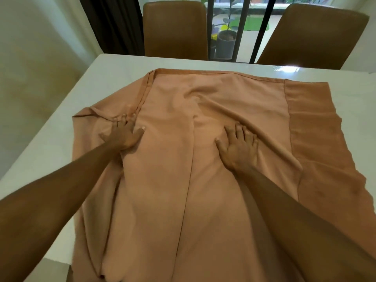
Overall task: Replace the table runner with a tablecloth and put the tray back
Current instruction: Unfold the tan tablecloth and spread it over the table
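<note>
Left grip (124,133) and right grip (237,147) lie flat on the tablecloth (183,190)

Neither grip grasps anything. Both are released, with fingers spread and palms pressing the cloth. The left sits toward 9 o'clock beside a doubled hem, the right near the centre against a ridge of wrinkles. The tablecloth lies partly unfolded on the white worktop (50,139), its layers overlapping and its near part dropping over the edge at 6 o'clock. Brown chairs (175,27) stand beyond, at 12 and 2 o'clock. No tray shows. Palms pushing outward may bunch the folds instead of opening them, and the overhang's weight could drag the cloth off the glossy surface.
</note>
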A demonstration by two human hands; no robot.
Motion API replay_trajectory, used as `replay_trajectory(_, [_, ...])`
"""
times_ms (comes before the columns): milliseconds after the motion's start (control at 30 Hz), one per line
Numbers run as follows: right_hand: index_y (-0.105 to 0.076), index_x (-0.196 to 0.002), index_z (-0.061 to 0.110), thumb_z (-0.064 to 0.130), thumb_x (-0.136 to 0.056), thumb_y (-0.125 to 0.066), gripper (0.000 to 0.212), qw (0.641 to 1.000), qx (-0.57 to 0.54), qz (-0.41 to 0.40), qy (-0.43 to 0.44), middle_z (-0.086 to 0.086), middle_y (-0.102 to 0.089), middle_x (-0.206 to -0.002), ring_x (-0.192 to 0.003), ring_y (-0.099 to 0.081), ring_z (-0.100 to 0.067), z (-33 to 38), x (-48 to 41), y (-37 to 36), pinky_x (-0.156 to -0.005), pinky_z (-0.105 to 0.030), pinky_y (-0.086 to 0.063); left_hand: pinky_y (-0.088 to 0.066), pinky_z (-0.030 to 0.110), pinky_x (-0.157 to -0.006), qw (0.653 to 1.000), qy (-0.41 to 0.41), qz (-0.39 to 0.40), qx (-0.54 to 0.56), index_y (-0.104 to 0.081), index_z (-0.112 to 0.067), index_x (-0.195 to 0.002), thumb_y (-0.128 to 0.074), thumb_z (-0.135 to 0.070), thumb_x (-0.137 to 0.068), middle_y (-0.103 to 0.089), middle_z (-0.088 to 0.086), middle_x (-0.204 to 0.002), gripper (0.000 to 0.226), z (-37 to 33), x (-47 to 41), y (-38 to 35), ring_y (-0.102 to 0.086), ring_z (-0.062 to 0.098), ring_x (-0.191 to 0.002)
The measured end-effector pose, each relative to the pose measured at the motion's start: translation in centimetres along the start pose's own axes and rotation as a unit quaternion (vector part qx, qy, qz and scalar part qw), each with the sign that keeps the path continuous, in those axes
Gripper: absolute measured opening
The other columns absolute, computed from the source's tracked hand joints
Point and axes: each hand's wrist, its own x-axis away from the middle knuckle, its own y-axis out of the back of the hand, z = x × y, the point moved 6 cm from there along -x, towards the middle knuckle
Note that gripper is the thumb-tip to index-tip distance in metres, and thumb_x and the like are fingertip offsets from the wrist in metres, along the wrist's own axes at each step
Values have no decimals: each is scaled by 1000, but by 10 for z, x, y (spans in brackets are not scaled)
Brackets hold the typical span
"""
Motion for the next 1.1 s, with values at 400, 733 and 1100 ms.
replay_trajectory(400, [-32, -152, 37, 77, -90, -24, 74, 1000, 12, -1, -2, -1, -21, -167, -153, -17, -26, -1, -71, -2, -123, -55, -8, -9, 65, -118, 998, -51, -20, 38, -15, -38, -158, -48, -69, -84, -13, 1, -167, 86, -1, -72, 46, -10, 29, -153])
replay_trajectory(733, [-18, -159, 31, 77, -92, -15, 81, 997, 27, 74, 11, -10, -8, -170, -155, -7, -33, 2, -84, -4, -123, -58, -3, -10, 61, -118, 981, -55, -172, 73, -33, -34, -152, -41, -59, -92, -39, 3, -157, 65, -17, 151, -16, -30, 29, -146])
replay_trajectory(1100, [-36, -151, 28, 54, -103, -30, 55, 997, -39, 42, 50, -9, -28, -162, -149, -24, -34, 105, 120, -13, -119, -65, -9, -18, 49, -122, 990, -49, -126, 28, -15, -34, -159, -22, -67, -98, -11, 2, -167, 69, 59, 259, -67, -8, 25, -154])
